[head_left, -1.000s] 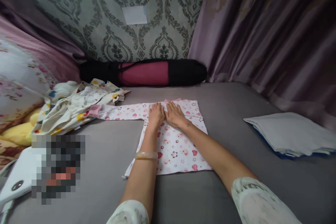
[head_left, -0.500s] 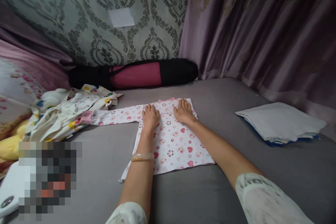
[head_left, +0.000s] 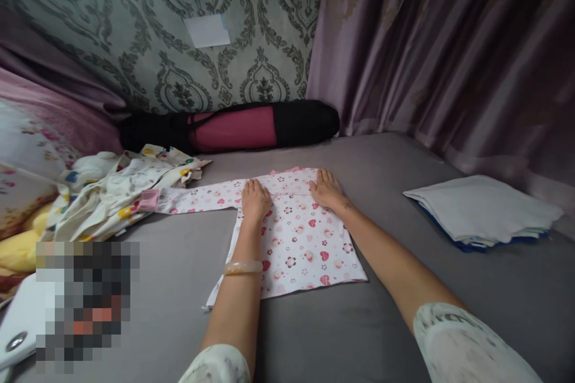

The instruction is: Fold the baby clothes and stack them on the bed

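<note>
A white long-sleeved shirt (head_left: 300,245) with pink and red hearts and flowers lies flat in front of me. One sleeve (head_left: 197,199) stretches left to a pink cuff; the other sleeve appears folded across the top of the body. My left hand (head_left: 256,198) rests flat on the cloth near the left shoulder, fingers extended. Over at the top right edge, my right hand (head_left: 327,190) presses down with its fingers stretched out. Neither hand grips the fabric. A pale bangle circles my left wrist.
The shirt lies on a grey sheet (head_left: 179,269). Rumpled patterned clothes (head_left: 130,191) lie at the left, touching the pink cuff. A folded white and blue cloth stack (head_left: 480,209) sits at the right. Along the wall rests a long black and maroon bag (head_left: 233,127).
My right hand has slid a little to the right along the folded sleeve, to the shirt's edge. The left hand has barely shifted, and the shirt lies as before.
</note>
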